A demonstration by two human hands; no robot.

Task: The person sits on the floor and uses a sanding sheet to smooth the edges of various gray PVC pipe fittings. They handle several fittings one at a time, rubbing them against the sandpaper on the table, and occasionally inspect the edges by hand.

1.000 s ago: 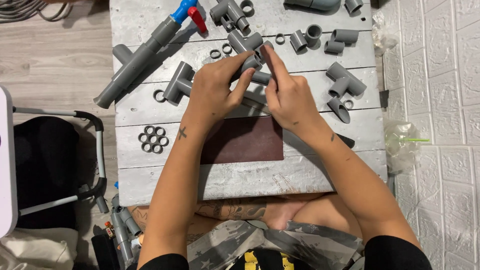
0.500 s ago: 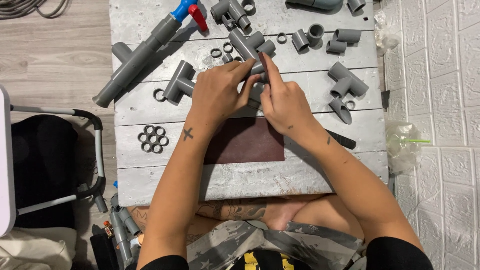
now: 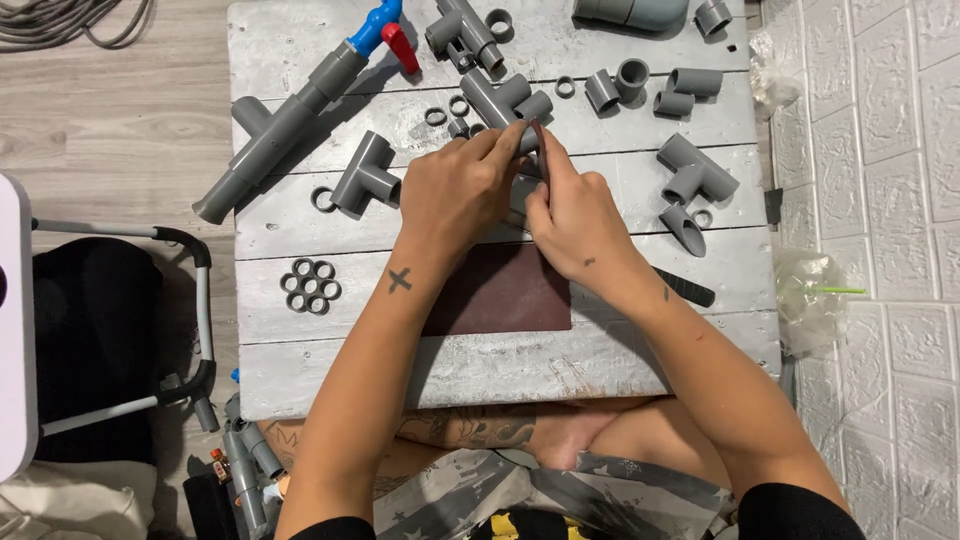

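My left hand (image 3: 462, 190) and my right hand (image 3: 572, 215) meet over the middle of a whitewashed wooden board (image 3: 480, 365). Together they grip a grey plastic pipe piece (image 3: 522, 138), mostly hidden under the fingers. A small dark reddish-brown strip (image 3: 537, 130), like sandpaper, is pinched at my right fingertips against the pipe's end. A dark reddish-brown sandpaper sheet (image 3: 500, 295) lies flat on the board under my wrists.
Grey tee fittings (image 3: 365, 175) (image 3: 697, 172), short couplings (image 3: 640, 85), loose rings (image 3: 310, 285), a long grey pipe with a blue and red valve (image 3: 300, 105) and a black marker (image 3: 688, 288) lie about. White brick wall at right, wooden floor at left.
Both hands have kept hold of the pipe piece and shifted slightly on it; the right fingertips now pinch the small strip at the pipe's end.
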